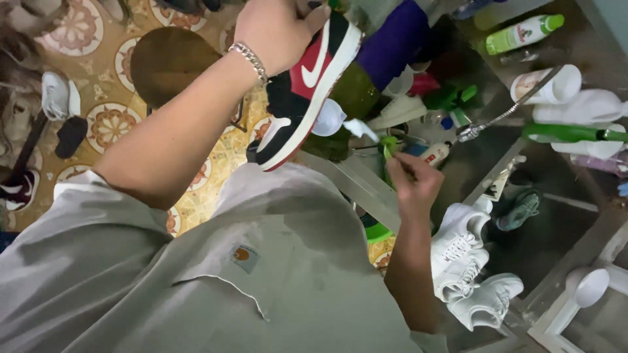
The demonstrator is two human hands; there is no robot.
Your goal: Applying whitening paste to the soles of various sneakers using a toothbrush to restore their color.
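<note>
My left hand (275, 31), with a silver chain bracelet on the wrist, is raised and grips a red, black and white sneaker (307, 91) by its heel end, sole turned to the right and toe pointing down at my chest. My right hand (415, 183) is lower and to the right, closed around a thin green-handled brush (390, 149) whose tip points up toward the sneaker without touching it. My grey shirt fills the bottom of the view.
A pair of white sneakers (471, 268) and a green shoe (520, 209) lie at the right. Bottles stand behind: a green spray bottle (523, 33) and a purple one (392, 39). A round wooden stool (170, 62) and loose shoes (59, 98) sit on the patterned tile floor.
</note>
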